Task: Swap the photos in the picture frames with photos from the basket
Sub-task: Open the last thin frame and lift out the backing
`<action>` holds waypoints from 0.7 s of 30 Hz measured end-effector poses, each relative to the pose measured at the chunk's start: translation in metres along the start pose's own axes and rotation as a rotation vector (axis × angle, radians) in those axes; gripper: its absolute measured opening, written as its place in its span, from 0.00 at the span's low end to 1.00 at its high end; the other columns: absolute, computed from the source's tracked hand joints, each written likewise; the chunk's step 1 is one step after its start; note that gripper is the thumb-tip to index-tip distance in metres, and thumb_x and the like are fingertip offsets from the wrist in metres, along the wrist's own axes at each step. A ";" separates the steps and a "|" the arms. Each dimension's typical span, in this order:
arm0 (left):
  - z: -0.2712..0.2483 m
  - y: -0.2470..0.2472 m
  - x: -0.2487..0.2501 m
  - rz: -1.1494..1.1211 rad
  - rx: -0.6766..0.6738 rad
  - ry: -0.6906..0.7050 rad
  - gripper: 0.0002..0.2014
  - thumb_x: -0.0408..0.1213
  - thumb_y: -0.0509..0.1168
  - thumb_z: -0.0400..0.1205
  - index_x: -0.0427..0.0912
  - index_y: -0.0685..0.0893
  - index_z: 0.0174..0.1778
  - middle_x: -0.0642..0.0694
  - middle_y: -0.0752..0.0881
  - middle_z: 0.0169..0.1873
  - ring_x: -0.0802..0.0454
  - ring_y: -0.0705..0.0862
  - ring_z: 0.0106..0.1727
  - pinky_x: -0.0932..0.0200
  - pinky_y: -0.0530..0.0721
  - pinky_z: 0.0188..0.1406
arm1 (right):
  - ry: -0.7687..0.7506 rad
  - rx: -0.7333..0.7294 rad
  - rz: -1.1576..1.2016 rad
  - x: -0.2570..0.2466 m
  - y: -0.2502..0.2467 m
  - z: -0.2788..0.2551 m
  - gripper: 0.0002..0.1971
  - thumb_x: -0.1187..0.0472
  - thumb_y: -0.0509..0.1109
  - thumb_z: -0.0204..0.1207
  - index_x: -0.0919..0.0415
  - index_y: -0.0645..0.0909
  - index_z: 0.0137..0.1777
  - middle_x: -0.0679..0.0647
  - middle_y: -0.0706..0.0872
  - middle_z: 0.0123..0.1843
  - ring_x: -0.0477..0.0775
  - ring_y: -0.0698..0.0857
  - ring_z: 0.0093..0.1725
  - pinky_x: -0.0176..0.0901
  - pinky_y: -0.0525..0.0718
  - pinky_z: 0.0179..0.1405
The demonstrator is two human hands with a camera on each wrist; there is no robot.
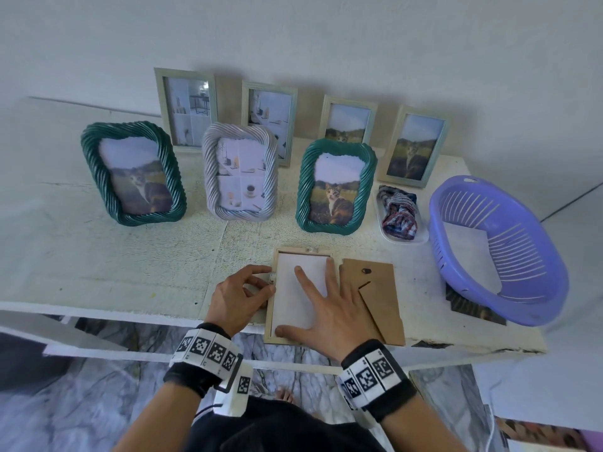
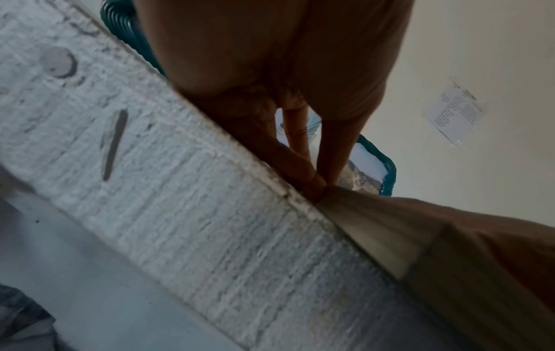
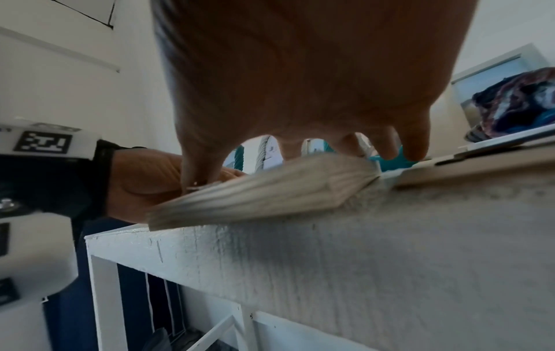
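Pale wood, the face-down frame (image 1: 270, 308) lies at the shelf's (image 1: 98, 256) front edge, overhanging it. My right hand (image 1: 326, 308) presses the white photo back (image 1: 300, 291) flat with spread fingers; my left hand (image 1: 239, 296) pinches a side tab (image 1: 272, 277). Pushing too hard could tip the frame off the edge.

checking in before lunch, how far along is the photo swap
Done, seemingly: five standing frames show the cat photo. In hand: the open frame lies face down, right hand pressing a photo in, backing board beside. Left: three frames showing interior photos.
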State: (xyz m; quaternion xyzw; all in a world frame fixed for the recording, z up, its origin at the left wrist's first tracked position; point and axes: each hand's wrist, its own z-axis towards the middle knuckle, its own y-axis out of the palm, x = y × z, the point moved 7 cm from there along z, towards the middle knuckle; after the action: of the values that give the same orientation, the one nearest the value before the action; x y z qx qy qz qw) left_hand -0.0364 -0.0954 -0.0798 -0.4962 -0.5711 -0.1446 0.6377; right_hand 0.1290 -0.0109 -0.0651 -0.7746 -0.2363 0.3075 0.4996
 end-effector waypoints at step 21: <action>0.000 0.001 -0.003 -0.025 -0.009 -0.005 0.13 0.41 0.75 0.77 0.58 0.86 0.56 0.55 0.89 0.38 0.56 0.89 0.31 0.47 0.91 0.41 | 0.017 -0.073 0.082 -0.003 0.003 0.014 0.62 0.20 0.67 0.56 0.38 0.36 0.84 0.62 0.32 0.85 0.71 0.36 0.83 0.65 0.45 0.81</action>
State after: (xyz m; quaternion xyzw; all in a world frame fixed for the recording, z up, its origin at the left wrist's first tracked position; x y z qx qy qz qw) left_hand -0.0370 -0.0960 -0.0825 -0.4921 -0.5782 -0.1539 0.6324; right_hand 0.1172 -0.0051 -0.0718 -0.8038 -0.2114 0.3124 0.4600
